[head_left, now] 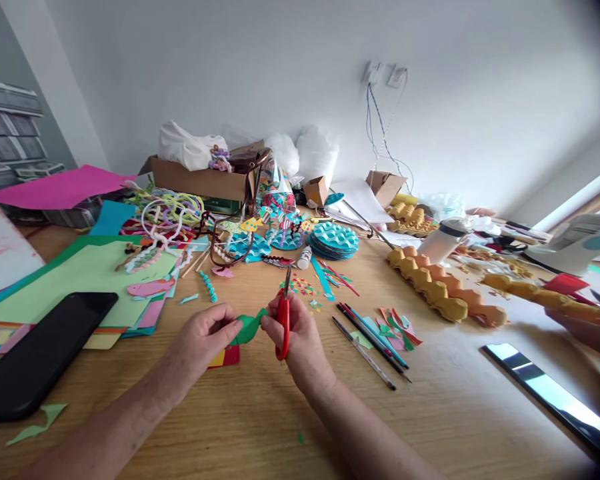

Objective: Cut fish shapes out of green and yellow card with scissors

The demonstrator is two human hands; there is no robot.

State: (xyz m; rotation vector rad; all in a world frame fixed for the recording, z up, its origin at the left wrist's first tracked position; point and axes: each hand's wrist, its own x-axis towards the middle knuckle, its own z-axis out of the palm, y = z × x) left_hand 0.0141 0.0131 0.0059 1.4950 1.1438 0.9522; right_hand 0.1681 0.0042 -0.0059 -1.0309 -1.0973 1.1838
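Near the middle of the table, my left hand [205, 343] pinches the left end of a green paper shape [249, 329]. My right hand [300, 340] holds red-handled scissors [283, 323], blades pointing up and away, while its thumb and finger touch the narrow right end of the same paper. Beneath the green piece, red and yellow paper pieces [229, 357] lie on the wood. Pens and pencils [373, 340] rest to the right of my right hand, beside a pile of paper scraps [397, 328].
A black phone [47, 353] and stacked coloured paper [80, 270] lie left. Wavy blue discs [334, 240] and pipe cleaners [167, 213] sit farther back. Egg-carton strips [427, 283], another phone [545, 393] and part of another person's hand [587, 333] are on the right.
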